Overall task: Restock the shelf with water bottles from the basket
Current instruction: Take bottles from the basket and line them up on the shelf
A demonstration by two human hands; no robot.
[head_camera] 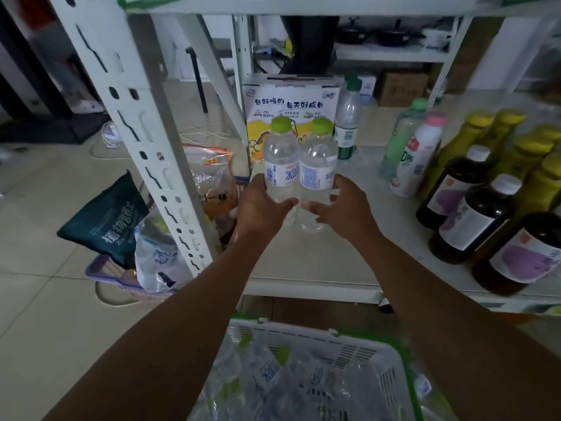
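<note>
Arms are stretched forward over the basket (306, 333). Two water bottles are held upright, touching, at the left end of the shelf (306, 265): the left bottle (280, 161) is gripped low by the left hand (261, 208), the right bottle (318, 165) by the right hand (346, 208), thumbs in front

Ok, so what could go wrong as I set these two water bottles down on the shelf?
1. The left hand and right hand each grip low down, and the left bottle and right bottle touch, so one could tip the other when released.
2. Pushed further back, they may bump the carton or the tall green-capped bottle beside it.
3. The basket sits below the shelf edge, so a slipped bottle would likely land there.
</note>
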